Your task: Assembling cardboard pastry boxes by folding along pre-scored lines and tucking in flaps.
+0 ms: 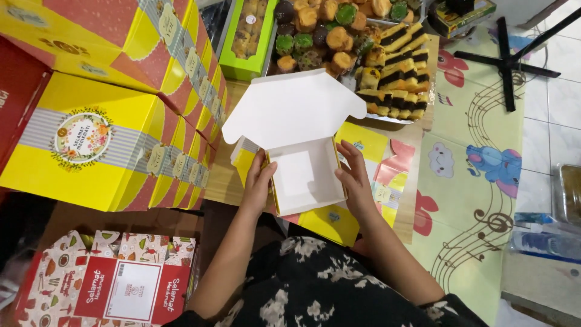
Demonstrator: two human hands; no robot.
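Holding open white-lined box (304,175) — left hand (258,181), right hand (355,180), yellow cartons (91,145) beside.

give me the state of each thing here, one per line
small box: open, empty, lid up
left hand: gripping box's left wall
right hand: on box's right wall
yellow boxes: closed, stacked
cake tray: full, uncovered
green box: open, filled

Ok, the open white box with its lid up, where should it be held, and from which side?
Probably by the two side walls, one from each side, as the left hand and right hand do now. The open box has low upright walls there, while the raised lid blocks the far edge and the near edge faces the person. Keep fingers on the walls' outside so the empty inside stays free.
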